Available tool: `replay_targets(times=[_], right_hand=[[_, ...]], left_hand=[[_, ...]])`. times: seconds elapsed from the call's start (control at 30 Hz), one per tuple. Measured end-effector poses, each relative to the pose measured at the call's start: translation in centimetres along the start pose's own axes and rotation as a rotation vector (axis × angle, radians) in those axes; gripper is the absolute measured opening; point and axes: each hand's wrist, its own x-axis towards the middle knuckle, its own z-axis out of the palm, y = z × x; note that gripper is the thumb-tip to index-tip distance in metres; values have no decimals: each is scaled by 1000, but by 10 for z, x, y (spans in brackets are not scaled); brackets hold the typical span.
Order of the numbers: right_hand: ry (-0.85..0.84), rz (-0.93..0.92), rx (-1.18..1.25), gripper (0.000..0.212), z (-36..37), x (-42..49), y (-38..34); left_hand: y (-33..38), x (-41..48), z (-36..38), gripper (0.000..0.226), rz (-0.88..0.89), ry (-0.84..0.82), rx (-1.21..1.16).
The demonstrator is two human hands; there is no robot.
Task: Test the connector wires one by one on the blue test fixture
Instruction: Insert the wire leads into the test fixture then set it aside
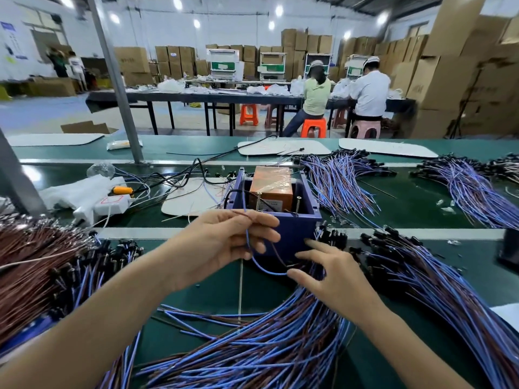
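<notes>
The blue test fixture (292,228), an open box with an orange block and two upright screws inside, stands at the centre of the green bench. My left hand (224,242) is in front of it and pinches one blue-and-brown connector wire (262,266), whose ends point up toward the screws. The wire loops down to my right hand (334,276), which reaches with spread fingers over the top of a big wire pile (266,341); its fingertips touch the loop's lower end near the black connectors.
More wire bundles lie at the left (42,265), right (438,279) and behind the fixture (342,181). A white power strip (112,204) and an orange-handled tool (122,190) sit left of the fixture. A metal post (118,88) rises behind.
</notes>
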Motion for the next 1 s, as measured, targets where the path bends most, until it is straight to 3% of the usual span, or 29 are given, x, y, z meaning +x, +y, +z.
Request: replay_targets(times=[0.13, 0.23, 0.37, 0.5, 0.7, 0.87, 1.0], right_hand=[[162, -81, 183, 61, -12, -5, -28], [317, -174, 388, 44, -15, -2, -50], [403, -223, 368, 24, -10, 8, -61], [418, -108, 579, 18, -8, 16, -54], [308, 332, 620, 25, -20, 46, -14], [273, 300, 623, 33, -25, 57, -2], [279, 314, 642, 16, -22, 58, -1]], left_hand=[[-16, 13, 12, 32, -122, 92, 10], [-23, 20, 21, 30, -172, 72, -6], [-27, 27, 27, 28, -183, 73, -33], [-28, 28, 22, 30, -208, 71, 16], [-26, 41, 2, 37, -283, 299, 410], [-28, 48, -5, 38, -114, 385, 591], [-33, 52, -9, 43, -21, 497, 625]])
